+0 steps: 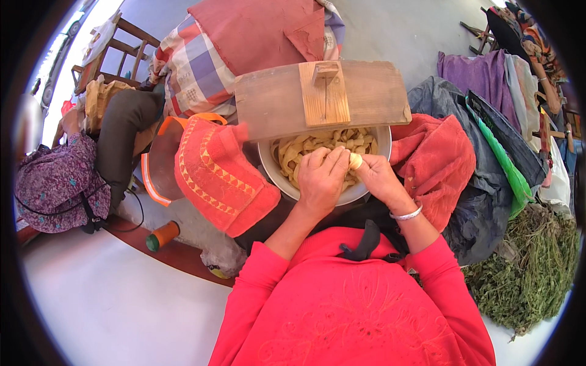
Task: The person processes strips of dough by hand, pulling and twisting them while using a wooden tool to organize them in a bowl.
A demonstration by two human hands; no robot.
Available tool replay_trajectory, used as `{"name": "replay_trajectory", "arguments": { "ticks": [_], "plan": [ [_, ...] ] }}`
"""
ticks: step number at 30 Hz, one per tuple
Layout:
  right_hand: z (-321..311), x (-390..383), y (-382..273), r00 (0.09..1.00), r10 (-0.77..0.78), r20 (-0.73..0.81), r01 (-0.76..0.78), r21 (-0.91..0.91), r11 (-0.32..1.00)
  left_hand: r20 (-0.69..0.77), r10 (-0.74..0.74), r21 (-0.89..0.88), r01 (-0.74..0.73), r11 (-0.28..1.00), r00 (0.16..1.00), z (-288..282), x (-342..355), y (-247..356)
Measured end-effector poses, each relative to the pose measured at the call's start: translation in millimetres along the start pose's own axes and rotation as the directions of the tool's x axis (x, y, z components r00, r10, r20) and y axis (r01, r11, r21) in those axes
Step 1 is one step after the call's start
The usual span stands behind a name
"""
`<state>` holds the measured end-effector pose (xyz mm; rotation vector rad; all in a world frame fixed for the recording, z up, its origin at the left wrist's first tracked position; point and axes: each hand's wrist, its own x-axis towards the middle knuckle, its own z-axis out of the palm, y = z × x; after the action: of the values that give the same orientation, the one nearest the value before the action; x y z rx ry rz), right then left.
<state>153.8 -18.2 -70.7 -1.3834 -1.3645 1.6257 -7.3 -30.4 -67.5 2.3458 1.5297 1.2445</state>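
My left hand [323, 178] and my right hand [379, 177] meet over a light metal basin [387, 141], fingers bent and pinched together. What they pinch between them is mostly hidden by the fingers. Something pale yellow [355, 161] shows at my right thumb; I cannot tell whether it is a wrap or part of what I hold. Flat tan strips [299, 148], curled and heaped, fill the basin under my hands. Across its far side lies a wooden board [268, 100] with a paler wood piece [323, 104] fixed on it, topped by a small block.
Red towels [217, 177] [434, 165] flank the basin. A spool of orange thread [163, 235] lies at left, near a purple patterned bag [61, 183]. Dark plastic sheeting [482, 183] and a heap of dried green plants [525, 268] are at right. A cloth-covered bundle [262, 33] stands beyond the board.
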Motion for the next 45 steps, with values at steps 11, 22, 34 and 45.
{"name": "replay_trajectory", "arguments": {
  "ticks": [11, 22, 34, 45],
  "plan": [
    [2, 0, 2, 0.911, 0.255, 0.323, -0.412, 0.709, 0.573, 0.092, -0.017, -0.147, 0.030, 0.989, 0.996, 10, -6, -11],
    [4, -2, -10, 0.956, -0.283, -0.079, 0.273, -0.119, 0.955, 0.545, -0.341, -0.396, 0.594, 0.701, 0.766, -14, 19, 11],
    [11, -19, -35, 0.868, -0.423, -0.262, 0.349, -0.284, 0.893, 0.738, -0.404, -0.574, 0.818, 0.044, 0.540, -7, 32, 9],
    [4, 13, -29, 0.936, -0.087, -0.340, 0.240, 0.442, 0.864, 0.791, -0.429, -0.568, 0.784, -0.250, 0.436, -13, 3, 44]
  ]
}}
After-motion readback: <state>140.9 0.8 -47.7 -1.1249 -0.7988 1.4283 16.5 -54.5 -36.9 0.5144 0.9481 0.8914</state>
